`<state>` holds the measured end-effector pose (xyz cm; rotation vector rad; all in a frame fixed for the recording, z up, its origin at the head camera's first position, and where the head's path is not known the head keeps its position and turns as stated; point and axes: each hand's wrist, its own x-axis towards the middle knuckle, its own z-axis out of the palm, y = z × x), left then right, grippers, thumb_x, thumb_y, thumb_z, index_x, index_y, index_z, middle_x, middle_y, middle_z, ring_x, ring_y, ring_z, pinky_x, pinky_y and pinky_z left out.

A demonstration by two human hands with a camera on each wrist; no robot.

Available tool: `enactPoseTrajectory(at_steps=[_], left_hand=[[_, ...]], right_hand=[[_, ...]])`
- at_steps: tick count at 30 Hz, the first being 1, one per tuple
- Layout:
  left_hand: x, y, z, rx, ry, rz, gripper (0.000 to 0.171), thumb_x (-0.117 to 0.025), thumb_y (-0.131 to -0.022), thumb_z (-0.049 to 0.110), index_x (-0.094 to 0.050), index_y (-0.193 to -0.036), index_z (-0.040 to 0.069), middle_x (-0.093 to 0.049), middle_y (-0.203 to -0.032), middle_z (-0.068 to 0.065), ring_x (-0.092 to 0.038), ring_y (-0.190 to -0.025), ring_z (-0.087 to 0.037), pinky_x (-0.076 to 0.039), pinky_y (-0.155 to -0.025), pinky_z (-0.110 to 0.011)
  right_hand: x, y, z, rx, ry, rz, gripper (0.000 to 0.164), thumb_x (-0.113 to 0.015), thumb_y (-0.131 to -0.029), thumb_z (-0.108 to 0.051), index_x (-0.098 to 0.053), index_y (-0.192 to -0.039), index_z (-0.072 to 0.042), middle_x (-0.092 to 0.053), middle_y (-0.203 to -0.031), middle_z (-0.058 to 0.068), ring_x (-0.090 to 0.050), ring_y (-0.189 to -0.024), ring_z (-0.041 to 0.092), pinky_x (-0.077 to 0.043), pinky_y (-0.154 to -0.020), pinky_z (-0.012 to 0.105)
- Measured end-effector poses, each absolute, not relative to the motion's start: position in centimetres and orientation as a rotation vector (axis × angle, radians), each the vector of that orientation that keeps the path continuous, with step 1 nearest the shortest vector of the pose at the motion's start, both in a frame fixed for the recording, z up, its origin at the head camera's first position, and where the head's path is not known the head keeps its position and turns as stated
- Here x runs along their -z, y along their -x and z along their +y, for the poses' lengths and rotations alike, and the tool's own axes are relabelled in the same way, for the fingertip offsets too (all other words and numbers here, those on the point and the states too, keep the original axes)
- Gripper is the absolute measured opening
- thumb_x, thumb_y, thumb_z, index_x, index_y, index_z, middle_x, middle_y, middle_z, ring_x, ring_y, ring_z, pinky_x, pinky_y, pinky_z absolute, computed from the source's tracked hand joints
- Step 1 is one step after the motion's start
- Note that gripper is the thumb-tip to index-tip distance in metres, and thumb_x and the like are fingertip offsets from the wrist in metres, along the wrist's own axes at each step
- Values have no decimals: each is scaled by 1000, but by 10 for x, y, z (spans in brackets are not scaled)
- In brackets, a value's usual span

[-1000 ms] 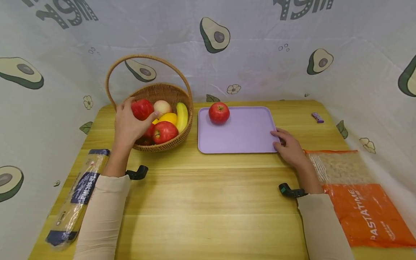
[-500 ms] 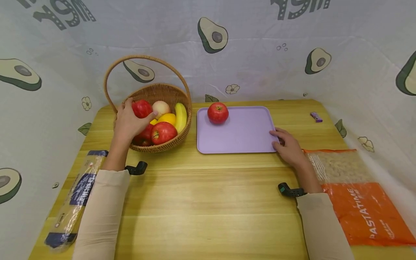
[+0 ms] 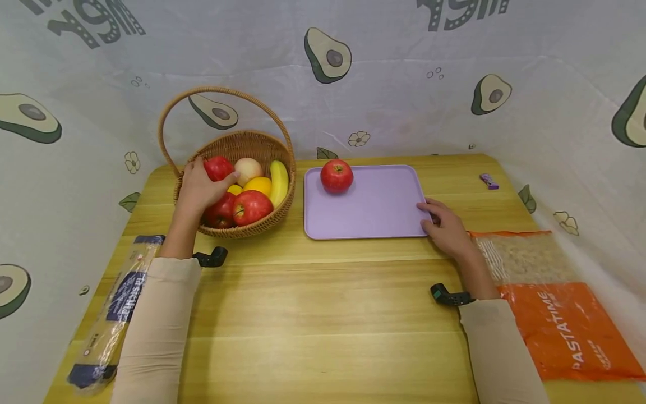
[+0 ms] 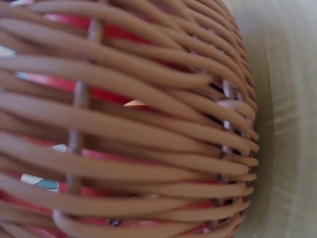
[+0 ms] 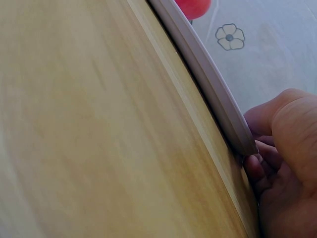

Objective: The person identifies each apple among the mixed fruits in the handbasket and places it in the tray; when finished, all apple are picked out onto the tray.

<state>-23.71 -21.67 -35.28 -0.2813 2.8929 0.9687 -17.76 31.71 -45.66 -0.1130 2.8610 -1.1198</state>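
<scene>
My left hand (image 3: 198, 188) reaches over the left rim of a wicker basket (image 3: 262, 143) in the head view, fingers and thumb around a red fruit (image 3: 218, 168). Its thumb lies in front of that fruit, near a pale peach (image 3: 248, 170). Up close, the left wrist view shows only the basket's weave (image 4: 133, 124), with red fruit behind it. On the right, my right hand (image 3: 447, 229) pinches the right edge of a lilac tray (image 3: 373, 207). In the right wrist view, fingers lie above and below the tray's rim (image 5: 210, 87). A red apple (image 3: 336, 176) sits in the tray's far left corner.
The basket also holds red apples (image 3: 252, 207), yellow fruit (image 3: 258, 186) and a banana (image 3: 279, 184), under a tall handle (image 3: 227, 90). A spaghetti packet (image 3: 118, 308) lies left, an orange pasta bag (image 3: 565, 331) right. A small purple wrapper (image 3: 488, 180) lies at the back right.
My left hand has moved slightly farther forward over the basket, staying around the red fruit. The whole view has shifted a little; my right hand and the tray stay put.
</scene>
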Motion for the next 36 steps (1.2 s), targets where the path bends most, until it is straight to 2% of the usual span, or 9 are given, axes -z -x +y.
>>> enactPoseTrajectory(at_steps=[4, 8, 14, 18, 26, 30, 36], left_hand=[[352, 239, -216, -974, 291, 2886, 107, -60, -95, 59, -4, -163, -3, -11, -166, -31, -31, -145, -54, -33, -116, -70], [353, 240, -217, -990, 311, 2894, 106, -63, -94, 58, -9, -160, -5, -19, -160, -33, -35, -141, -52, -35, -116, -68], [355, 241, -217, -1064, 313, 2945, 88, -70, -92, 47, -24, -149, -2, -37, -146, -33, -42, -133, -49, -40, -112, -67], [356, 241, -218, -1067, 295, 2992, 79, -73, -92, 38, -29, -144, -1, -40, -142, -32, -44, -131, -49, -43, -109, -67], [354, 243, -217, -1005, 268, 2982, 96, -71, -93, 42, -19, -161, 1, -22, -158, -31, -40, -136, -51, -38, -114, -68], [353, 242, -216, -1007, 289, 2971, 95, -72, -92, 44, -22, -160, 1, -31, -156, -31, -41, -136, -50, -41, -112, -68], [353, 239, -215, -1084, 354, 2998, 97, -78, -86, 49, -31, -160, 7, -44, -154, -25, -36, -140, -46, -43, -110, -66]], right_hand=[[458, 179, 319, 1117, 116, 2862, 48, -51, -105, -11, -48, -151, 2, -29, -165, 24, -41, -141, 47, -37, -114, 65], [460, 179, 320, 1116, 125, 2863, 48, -51, -105, -11, -47, -151, 2, -29, -165, 25, -40, -142, 48, -37, -113, 65], [459, 178, 319, 1120, 123, 2863, 49, -52, -104, -10, -47, -151, 2, -29, -165, 25, -39, -143, 48, -36, -113, 65], [458, 178, 319, 1127, 116, 2857, 49, -52, -104, -9, -47, -151, 2, -29, -166, 25, -39, -143, 48, -37, -113, 65], [459, 178, 319, 1129, 105, 2858, 49, -52, -104, -10, -47, -151, 2, -29, -166, 25, -37, -145, 49, -35, -114, 66], [459, 178, 320, 1134, 109, 2862, 49, -53, -103, -10, -48, -151, 2, -29, -165, 25, -38, -144, 49, -36, -114, 65], [459, 178, 320, 1129, 108, 2860, 49, -53, -103, -10, -48, -151, 2, -29, -166, 24, -38, -144, 48, -36, -114, 65]])
